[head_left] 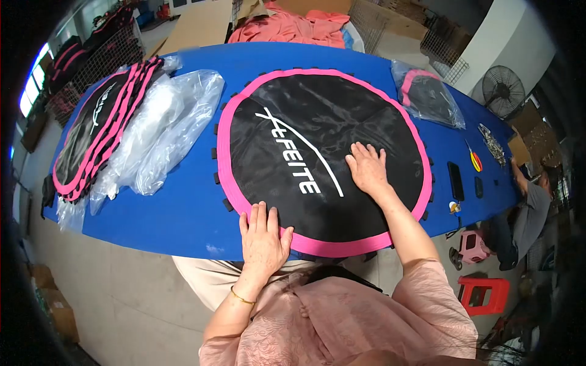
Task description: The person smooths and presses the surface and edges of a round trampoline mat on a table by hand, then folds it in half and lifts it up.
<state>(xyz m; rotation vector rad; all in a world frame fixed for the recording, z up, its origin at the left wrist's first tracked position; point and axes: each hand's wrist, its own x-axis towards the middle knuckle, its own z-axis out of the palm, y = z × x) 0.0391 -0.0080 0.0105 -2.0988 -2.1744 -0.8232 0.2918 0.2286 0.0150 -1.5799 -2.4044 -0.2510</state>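
Note:
A round black trampoline mat (293,213) with a pink edge band and white lettering lies flat on the blue table in front of me. Small black tabs stick out around its rim. My left hand (264,235) rests on the near-left part of the pink band, fingers stretched out. Farther in, my right hand (368,168) lies flat on the black fabric, right of the lettering, with its fingers a little apart. Neither hand grips anything.
Similar mats (91,131) are stacked on the left beside clear plastic bags (165,128). A bagged mat (427,94) lies at the far right. Scissors (475,160), a phone (455,180) and metal pieces (492,145) sit on the table (152,229). A person (530,213) sits beyond a red stool (484,295).

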